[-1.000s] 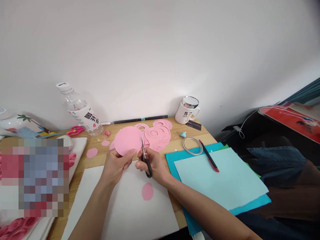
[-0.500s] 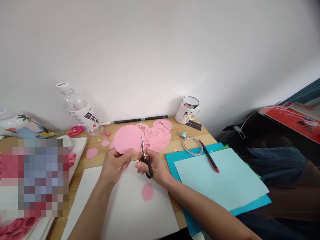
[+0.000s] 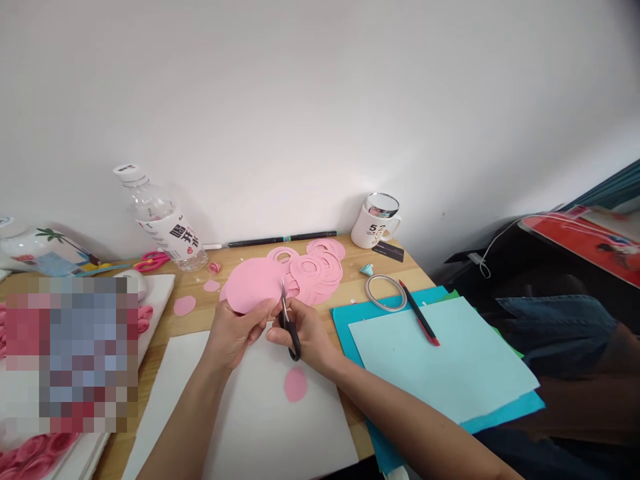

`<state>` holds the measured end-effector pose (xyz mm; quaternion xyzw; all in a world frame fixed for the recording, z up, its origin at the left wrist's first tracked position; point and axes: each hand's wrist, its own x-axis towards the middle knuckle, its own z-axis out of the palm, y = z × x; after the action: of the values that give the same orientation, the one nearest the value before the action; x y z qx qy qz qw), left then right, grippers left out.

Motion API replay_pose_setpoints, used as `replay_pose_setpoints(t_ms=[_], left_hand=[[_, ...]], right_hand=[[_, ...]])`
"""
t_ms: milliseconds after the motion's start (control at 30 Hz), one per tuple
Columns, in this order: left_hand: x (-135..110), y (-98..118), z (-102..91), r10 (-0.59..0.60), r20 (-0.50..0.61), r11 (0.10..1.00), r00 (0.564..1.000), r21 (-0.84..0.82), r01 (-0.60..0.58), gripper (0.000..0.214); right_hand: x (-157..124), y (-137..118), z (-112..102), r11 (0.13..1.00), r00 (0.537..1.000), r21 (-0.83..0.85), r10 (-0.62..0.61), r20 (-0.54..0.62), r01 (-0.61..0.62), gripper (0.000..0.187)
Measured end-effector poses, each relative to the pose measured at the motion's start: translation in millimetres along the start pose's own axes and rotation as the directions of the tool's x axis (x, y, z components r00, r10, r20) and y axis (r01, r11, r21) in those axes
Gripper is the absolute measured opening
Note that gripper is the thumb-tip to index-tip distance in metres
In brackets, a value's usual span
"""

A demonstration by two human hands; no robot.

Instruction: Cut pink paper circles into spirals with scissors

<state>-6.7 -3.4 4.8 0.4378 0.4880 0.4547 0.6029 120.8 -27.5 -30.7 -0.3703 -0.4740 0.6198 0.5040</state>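
Note:
My left hand pinches the lower edge of a round pink paper disc, which is tilted above the table. In my right hand is a pair of scissors with black handles, its blades pointing up at the disc's right edge. Whether the blades bite into the paper I cannot tell. Behind the disc lies a pile of pink paper rings and spirals. A small pink paper oval rests on the white board below my hands.
To the left stand a water bottle and pink-handled scissors. On the right are a mug, a tape roll, a black-and-red pen and pale blue paper on blue sheets. Pink paper roses lie far left, partly pixelated.
The pink disc has tipped flatter and turned slightly in my left hand. My hands have come closer together, and the scissors have shifted a little, with their handles lower.

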Motion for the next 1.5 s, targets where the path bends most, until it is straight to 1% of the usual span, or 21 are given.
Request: replay_pose_setpoints(t_ms=[200,433,567,700,900,1067,1333,1433,1500], left_hand=[[0.3,0.2,2.3,0.012,0.020,1.000,1.000,0.015,-0.013,0.024],[0.4,-1.7,-0.8,0.052,0.034,0.998,0.998,0.025,-0.053,0.014],[0.8,-2.6,-2.0,0.046,0.035,0.999,0.998,0.022,-0.047,0.015],[2.1,-3.2,-2.8,0.042,0.026,0.999,0.999,0.010,-0.042,0.022],[2.2,-2.4,-4.9,0.046,0.030,0.999,0.999,0.004,-0.046,0.033],[2.3,-2.9,-5.2,0.045,0.033,0.999,0.998,0.004,-0.045,0.035],[2.8,0.6,-5.1,0.046,0.023,0.999,0.999,-0.025,-0.045,0.037],[2.9,1.7,-5.9,0.045,0.066,0.998,0.997,-0.053,-0.042,0.029],[2.4,2.0,-5.5,0.026,0.111,0.998,0.994,-0.063,-0.019,0.027]], right_hand=[[2.2,-1.8,-3.6,0.999,0.999,-0.005,-0.032,-0.021,0.032,0.047],[0.2,-6.2,-0.7,1.000,1.000,0.029,0.005,0.007,-0.005,0.048],[0.0,-6.4,-0.7,0.998,1.000,0.059,0.011,0.007,-0.011,0.047],[0.0,-5.7,-1.1,0.998,1.000,0.059,0.006,0.013,-0.007,0.044],[-0.5,-7.4,-1.5,0.999,0.999,-0.002,0.034,-0.017,-0.034,0.041],[-0.7,-8.9,-0.4,0.998,0.997,-0.002,0.069,-0.036,-0.069,0.041],[-1.1,-8.6,0.2,0.997,0.996,0.006,0.081,-0.035,-0.081,0.041],[-1.9,-5.8,0.5,0.996,0.995,0.009,0.086,-0.043,-0.085,0.042],[-2.6,-2.6,1.4,0.997,0.996,0.015,0.081,-0.045,-0.081,0.042]])
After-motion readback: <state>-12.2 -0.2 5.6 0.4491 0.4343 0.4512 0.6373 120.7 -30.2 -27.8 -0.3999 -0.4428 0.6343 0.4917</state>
